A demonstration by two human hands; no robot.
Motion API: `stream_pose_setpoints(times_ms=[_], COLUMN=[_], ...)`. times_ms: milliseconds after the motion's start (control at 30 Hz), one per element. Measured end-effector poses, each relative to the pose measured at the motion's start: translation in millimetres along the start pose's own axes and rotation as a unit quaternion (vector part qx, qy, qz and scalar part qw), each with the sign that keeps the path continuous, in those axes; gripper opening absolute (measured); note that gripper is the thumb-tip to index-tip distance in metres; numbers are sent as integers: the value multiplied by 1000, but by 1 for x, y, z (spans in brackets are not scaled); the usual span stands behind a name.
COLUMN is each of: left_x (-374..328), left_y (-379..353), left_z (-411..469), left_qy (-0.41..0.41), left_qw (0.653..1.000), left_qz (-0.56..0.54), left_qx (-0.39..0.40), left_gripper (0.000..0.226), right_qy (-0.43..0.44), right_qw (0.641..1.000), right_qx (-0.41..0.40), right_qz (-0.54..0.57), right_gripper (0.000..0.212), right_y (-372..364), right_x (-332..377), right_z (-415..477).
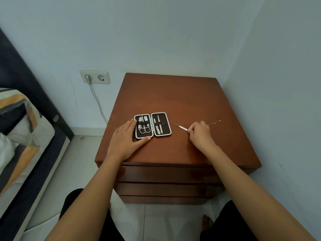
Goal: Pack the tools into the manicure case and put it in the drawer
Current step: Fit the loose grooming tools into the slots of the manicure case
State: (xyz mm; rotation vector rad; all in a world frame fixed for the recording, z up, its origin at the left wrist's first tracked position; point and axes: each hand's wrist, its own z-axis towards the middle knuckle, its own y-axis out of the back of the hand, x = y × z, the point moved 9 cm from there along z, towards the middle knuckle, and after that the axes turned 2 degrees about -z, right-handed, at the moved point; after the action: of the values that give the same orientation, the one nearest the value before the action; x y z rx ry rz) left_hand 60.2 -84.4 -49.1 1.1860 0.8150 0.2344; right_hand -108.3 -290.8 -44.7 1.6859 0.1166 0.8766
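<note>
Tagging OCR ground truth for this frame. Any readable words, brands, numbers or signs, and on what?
No text can be read anywhere.
Manicure case: no brand or label visible on the open lining.
Tools in the case, such as the scissors: any engraving is too small to tell.
Wall socket: no readable marking.
Nightstand: plain wood, no label.
Thin tool held in the right hand: no marking visible.
</note>
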Motion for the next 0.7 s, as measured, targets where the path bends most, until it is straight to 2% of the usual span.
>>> stream_pose_setpoints(times_ms=[233, 500, 700], left_x=[-2, 0, -2], left_y=[1, 1, 1], left_z=[0, 1, 0], left_qy=[-2, 0, 1], left_qw=[1000, 1000, 1000], left_qz=[0, 5, 2], left_qx=[-2, -2, -2], left_gripper=[91, 89, 88], right_qy=[44, 70, 50], right_qw=[997, 985, 984], right_qx=[-43, -6, 30], right_qz=[-37, 158, 169], right_gripper=[13, 11, 12], right_y=[2, -6, -21], right_x=[9, 25, 43], right_z=[-12, -34, -37])
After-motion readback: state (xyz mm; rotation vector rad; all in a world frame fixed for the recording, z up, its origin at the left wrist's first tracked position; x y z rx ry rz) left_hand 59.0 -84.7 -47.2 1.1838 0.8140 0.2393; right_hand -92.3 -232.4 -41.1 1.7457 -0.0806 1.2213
